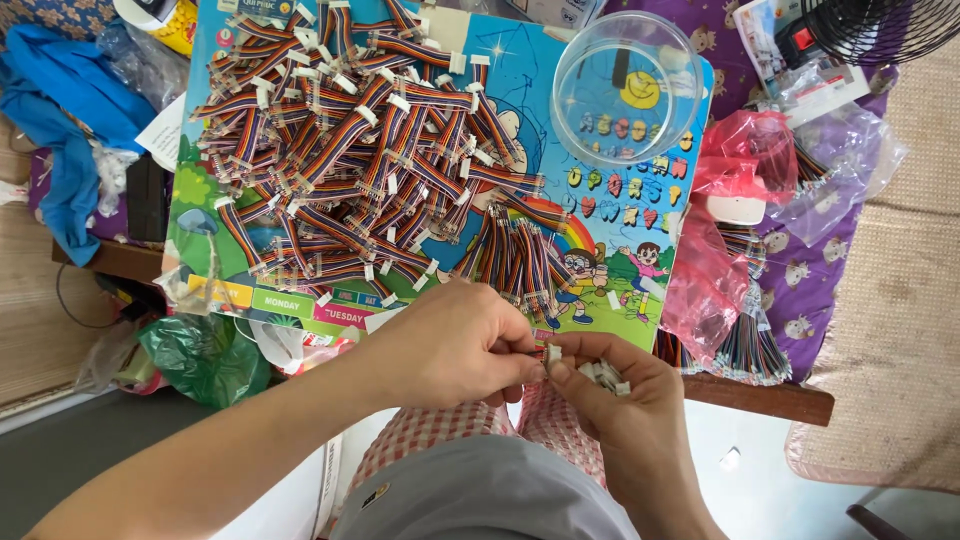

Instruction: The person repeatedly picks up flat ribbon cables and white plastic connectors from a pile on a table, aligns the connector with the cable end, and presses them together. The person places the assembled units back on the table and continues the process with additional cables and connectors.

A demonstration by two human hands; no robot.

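Observation:
My left hand [455,345] is closed around the end of a short rainbow ribbon cable, mostly hidden inside the fist. My right hand [610,385] cups several small white plastic connectors [605,375] in the palm and pinches one white connector [553,352] at its fingertips, pressed against the left hand's fingertips. Both hands meet just below the front edge of a colourful cartoon board [620,240]. A big heap of finished rainbow ribbon cables [350,150] with white connector ends covers the board's left and middle.
A clear round plastic tub [625,90] stands on the board's upper right. Red and clear plastic bags [745,180] with more cable bundles [750,340] lie to the right. A blue cloth [60,130], a green bag [205,355] and a black fan [880,25] surround the board.

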